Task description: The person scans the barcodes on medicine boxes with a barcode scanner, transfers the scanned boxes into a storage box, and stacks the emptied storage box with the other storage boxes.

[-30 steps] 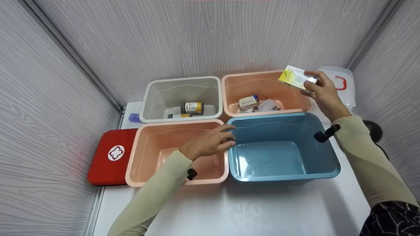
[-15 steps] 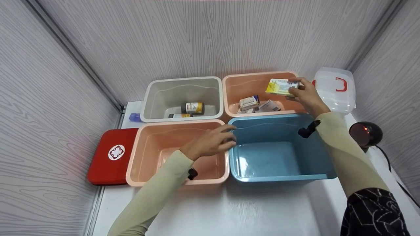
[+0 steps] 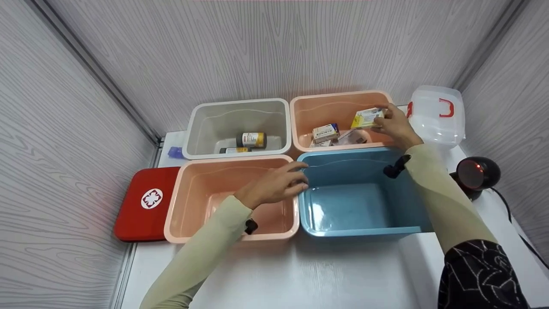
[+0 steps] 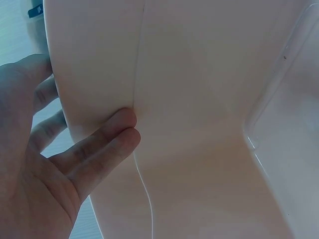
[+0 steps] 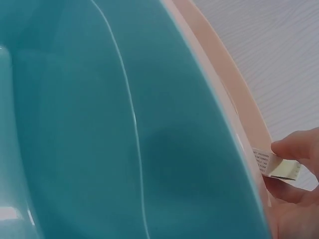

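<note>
My right hand (image 3: pixel 396 125) pinches a white-and-yellow medicine box (image 3: pixel 365 119) between thumb and fingers, low over the right side of the far pink bin (image 3: pixel 339 98). In the right wrist view, one end of this box (image 5: pixel 286 169) shows between the fingertips, partly hidden by the bin's wall. Several other medicine boxes (image 3: pixel 326 133) lie on that bin's floor. At the near pink bin (image 3: pixel 231 238), my left hand (image 3: pixel 274 184) rests over the right rim with relaxed fingers. In the left wrist view, two fingers (image 4: pixel 107 149) lie inside its wall and others reach past the rim.
A blue bin (image 3: pixel 360 232) stands under my right forearm. Brown bottles (image 3: pixel 253 140) lie in the grey bin (image 3: pixel 238 104). Around the bins are a red first-aid case (image 3: pixel 148 219), a clear box with a red handle (image 3: pixel 437 124) and a black corded device (image 3: pixel 476 174).
My right hand has moved left and down with the medicine box, from above the far pink bin's right rim to lower over its inside. The left hand has stayed still.
</note>
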A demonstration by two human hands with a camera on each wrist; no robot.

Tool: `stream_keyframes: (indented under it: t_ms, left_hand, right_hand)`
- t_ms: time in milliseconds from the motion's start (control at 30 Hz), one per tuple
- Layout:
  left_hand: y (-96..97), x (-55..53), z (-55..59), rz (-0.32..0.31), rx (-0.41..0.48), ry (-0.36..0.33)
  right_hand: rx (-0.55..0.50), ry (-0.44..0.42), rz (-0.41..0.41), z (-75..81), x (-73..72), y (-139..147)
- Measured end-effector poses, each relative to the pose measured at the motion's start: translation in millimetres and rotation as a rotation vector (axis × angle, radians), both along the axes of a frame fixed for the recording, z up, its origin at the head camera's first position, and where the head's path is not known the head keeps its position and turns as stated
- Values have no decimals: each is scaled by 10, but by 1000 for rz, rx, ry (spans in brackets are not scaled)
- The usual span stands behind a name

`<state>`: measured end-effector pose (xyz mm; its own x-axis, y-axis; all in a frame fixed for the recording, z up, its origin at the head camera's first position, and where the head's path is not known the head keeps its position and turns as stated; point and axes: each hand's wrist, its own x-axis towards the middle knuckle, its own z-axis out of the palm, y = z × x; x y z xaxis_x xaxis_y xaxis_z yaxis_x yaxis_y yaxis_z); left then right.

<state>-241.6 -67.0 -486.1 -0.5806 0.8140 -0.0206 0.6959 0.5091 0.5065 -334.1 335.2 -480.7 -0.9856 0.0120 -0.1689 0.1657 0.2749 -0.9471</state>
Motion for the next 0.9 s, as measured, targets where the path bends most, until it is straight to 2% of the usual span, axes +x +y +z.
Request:
stream_keyframes:
  t_ms: [267, 400, 500, 733, 833, 900]
  left_hand:
    - [-4, 10, 7, 15, -26, -3]
    - [-2, 14, 4, 21, -23, -13]
    - [4, 11, 4, 24, -25, -14]
    - [-4, 13, 16, 20, -11, -14]
    - [4, 3, -2, 8, -9, 8]
    - [12, 1, -13, 6, -13, 16]
  right_hand:
    - [13, 80, -15, -43, 23, 3]
    - [83, 148, 0, 3, 116, 36]
    - [172, 166, 59, 104, 264, 109]
    - [354, 140, 266, 336, 686, 404]
    - [391, 165, 326, 370, 874, 560]
    - [380, 155, 324, 387, 1023, 648]
